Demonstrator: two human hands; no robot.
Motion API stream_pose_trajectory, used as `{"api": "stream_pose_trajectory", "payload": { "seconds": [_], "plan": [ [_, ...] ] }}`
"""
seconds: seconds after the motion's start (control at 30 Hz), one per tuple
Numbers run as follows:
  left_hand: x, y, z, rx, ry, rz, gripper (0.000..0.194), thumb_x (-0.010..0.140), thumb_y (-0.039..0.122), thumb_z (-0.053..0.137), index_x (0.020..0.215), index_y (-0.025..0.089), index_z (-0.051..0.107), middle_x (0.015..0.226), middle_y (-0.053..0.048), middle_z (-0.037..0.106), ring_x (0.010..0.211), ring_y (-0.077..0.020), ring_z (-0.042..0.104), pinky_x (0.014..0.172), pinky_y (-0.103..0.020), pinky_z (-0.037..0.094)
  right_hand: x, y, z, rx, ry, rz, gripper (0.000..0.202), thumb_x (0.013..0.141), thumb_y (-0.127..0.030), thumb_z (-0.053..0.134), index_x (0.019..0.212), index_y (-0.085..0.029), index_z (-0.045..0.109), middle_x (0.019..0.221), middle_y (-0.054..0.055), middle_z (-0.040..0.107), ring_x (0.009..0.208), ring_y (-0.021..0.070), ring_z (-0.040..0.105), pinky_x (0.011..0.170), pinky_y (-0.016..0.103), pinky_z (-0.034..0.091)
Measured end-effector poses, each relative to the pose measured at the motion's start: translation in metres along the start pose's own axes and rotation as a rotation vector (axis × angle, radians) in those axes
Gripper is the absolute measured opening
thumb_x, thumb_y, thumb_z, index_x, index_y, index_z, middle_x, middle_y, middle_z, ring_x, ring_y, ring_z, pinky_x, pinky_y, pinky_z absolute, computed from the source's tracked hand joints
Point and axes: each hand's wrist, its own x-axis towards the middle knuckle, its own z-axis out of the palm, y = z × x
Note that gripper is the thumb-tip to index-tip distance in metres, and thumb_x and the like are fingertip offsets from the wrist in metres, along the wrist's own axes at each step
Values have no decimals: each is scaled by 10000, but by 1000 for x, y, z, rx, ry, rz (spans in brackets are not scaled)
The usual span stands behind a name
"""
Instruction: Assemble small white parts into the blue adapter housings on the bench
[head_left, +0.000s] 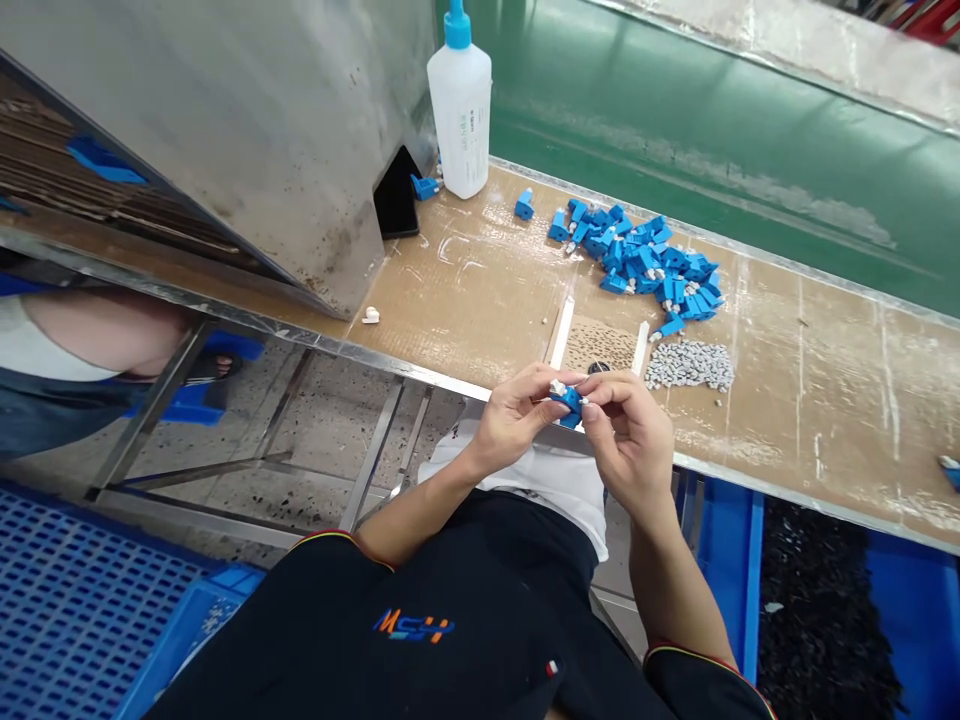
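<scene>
I pinch a small blue plug (568, 402) at centre frame between my left hand (517, 415) and right hand (628, 430), both gripping it, close above the desk (480, 290) edge for steadiness.

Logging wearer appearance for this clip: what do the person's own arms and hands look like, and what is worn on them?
Both hands are bare: left hand, right hand, with no gloves, rings or watch in view. The forearms are uncovered too. Short black sleeves end near the elbows, each cuff edged with a thin red and yellow stripe. The black shirt carries an orange and blue logo on the chest.
</scene>
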Motion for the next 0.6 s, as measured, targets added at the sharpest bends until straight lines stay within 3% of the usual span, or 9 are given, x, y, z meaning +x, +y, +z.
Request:
{"api": "stream_pose_trajectory", "payload": {
  "seconds": [0.37,0.6],
  "plan": [
    [-2,-6,8,58,-1,3,392,877,541,785,1163,276,827,981,-51,675,889,-155,655,794,-269,558,-5,5,-7,-46,22,11,82,1005,-238,591,924,-244,604,935,58,683,848,193,674,643,301,563],
    [-4,-8,-2,366,-13,194,342,961,466,705,1233,280,796,799,-4,567,722,-122,554,673,-245,504,-4,4,-14,-121,-47,-18,132,1009,-198,587,889,-250,598,883,34,682,804,176,658,680,297,555]
  ]
}}
